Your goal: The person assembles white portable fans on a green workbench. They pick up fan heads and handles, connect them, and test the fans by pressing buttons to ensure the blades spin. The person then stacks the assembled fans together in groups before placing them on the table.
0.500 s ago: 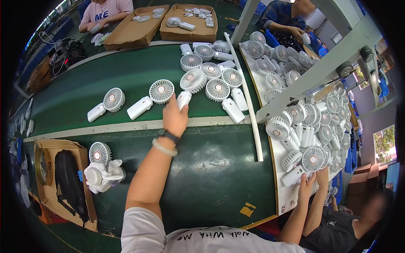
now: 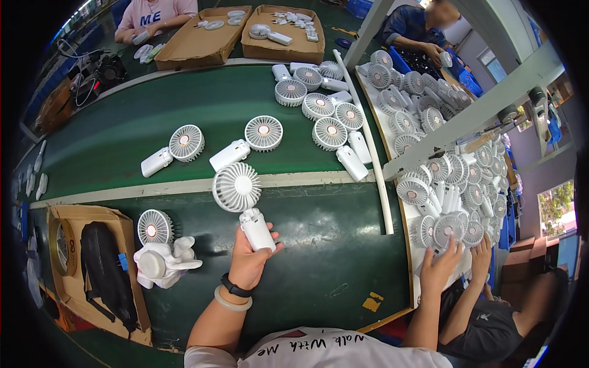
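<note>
The left hand (image 2: 248, 260) has its fingers (image 2: 270, 245) clamped round the white handle of a handheld fan (image 2: 242, 199), whose round grille head stands just beyond the fingertips, over the pale strip that crosses the green surface (image 2: 307, 264). A dark watch and a pale bangle sit on that wrist. To the left of those fingers, near them, lies a crumpled white cloth (image 2: 164, 262) with another small fan (image 2: 154, 227) touching its far edge, and further left an open cardboard box (image 2: 92, 270) holds a black bag.

The right hand (image 2: 440, 265) (well off to the right of the held fan) lies with fingers spread flat against a fan in the crowded tray of fans (image 2: 454, 184); whether it grips anything I cannot tell from here.

Beyond the left fingers two loose fans (image 2: 178, 147) and (image 2: 254, 138) lie on the belt, then a cluster of fans (image 2: 325, 113), and farthest off two shallow cardboard trays (image 2: 202, 37) with other people seated behind them.
</note>
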Tool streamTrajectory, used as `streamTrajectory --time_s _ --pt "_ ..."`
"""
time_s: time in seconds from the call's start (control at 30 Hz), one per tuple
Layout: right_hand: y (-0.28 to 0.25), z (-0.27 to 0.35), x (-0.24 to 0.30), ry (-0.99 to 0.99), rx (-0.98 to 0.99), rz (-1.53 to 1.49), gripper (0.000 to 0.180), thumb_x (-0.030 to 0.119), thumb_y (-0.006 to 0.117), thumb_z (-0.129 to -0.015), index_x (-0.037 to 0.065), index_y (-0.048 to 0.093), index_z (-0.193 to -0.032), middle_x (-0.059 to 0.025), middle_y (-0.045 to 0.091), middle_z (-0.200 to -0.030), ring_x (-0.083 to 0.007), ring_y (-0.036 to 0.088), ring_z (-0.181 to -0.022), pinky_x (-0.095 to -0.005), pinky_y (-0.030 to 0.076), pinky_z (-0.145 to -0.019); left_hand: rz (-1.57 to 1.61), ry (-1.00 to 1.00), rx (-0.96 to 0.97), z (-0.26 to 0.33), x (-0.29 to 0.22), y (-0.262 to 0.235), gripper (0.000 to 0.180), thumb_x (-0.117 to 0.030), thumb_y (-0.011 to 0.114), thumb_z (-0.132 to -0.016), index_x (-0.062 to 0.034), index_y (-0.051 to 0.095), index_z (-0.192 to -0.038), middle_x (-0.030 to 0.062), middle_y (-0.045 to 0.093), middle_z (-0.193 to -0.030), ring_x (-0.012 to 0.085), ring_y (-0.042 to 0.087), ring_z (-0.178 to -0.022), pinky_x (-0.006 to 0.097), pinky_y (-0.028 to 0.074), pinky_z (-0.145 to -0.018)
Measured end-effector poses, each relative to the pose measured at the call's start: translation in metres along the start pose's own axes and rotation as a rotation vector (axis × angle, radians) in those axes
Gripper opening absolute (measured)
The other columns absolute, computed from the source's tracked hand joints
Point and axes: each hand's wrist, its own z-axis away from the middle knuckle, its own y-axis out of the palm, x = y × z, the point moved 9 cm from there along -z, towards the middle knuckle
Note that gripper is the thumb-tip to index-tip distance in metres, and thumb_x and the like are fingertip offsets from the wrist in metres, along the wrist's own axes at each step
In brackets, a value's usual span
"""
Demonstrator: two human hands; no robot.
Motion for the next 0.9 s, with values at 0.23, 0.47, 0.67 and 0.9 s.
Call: streamTrajectory --time_s 0.23,0.47,0.67,0.9 --pt "0.024 -0.014 0.024 -0.079 0.040 0.186 0.065 0.021 0.070 -0.072 0.005 0.040 -0.127 -0.0275 0.022 -0.138 -0.0507 0.012 -0.130 -0.0593 0.021 -0.102 -0.133 0.077 0.001 0.009 -0.008 -0.006 0.065 0.014 0.048 -0.069 -0.0120 0.032 -0.126 0.0078 0.049 -0.111 0.0152 0.053 -0.094 0.028 0.052 -0.064" --pt "0.053 -0.022 -0.050 -0.191 -0.021 -0.082 0.086 0.032 0.078 -0.061 0.005 0.035 -0.131 -0.0268 0.017 -0.141 -0.0480 0.011 -0.132 -0.0566 0.017 -0.105 -0.120 0.066 0.018 0.007 -0.006 -0.008 0.056 0.009 0.055 -0.075 -0.0104 0.035 -0.123 0.0073 0.051 -0.109 0.0148 0.055 -0.091 0.029 0.054 -0.063" --pt "0.074 -0.049 -0.083 -0.198 0.109 -0.361 0.093 0.035 0.075 -0.064 0.003 0.026 -0.136 -0.0259 0.015 -0.143 -0.0402 0.016 -0.133 -0.0452 0.018 -0.108 -0.094 0.063 0.053 0.008 -0.006 -0.002 0.040 -0.012 0.057 -0.087 -0.0079 0.036 -0.121 0.0077 0.055 -0.101 0.0159 0.057 -0.085 0.030 0.054 -0.064" --pt "0.031 -0.037 -0.043 -0.152 -0.195 -0.169 0.048 0.005 0.063 -0.077 -0.001 0.046 -0.121 -0.0201 0.043 -0.129 -0.0336 0.037 -0.123 -0.0414 0.028 -0.103 0.132 0.007 0.302 0.005 0.005 -0.001 0.050 -0.049 0.041 -0.091 -0.0100 0.039 -0.123 0.0083 0.054 -0.100 0.0184 0.056 -0.083 0.037 0.050 -0.075"
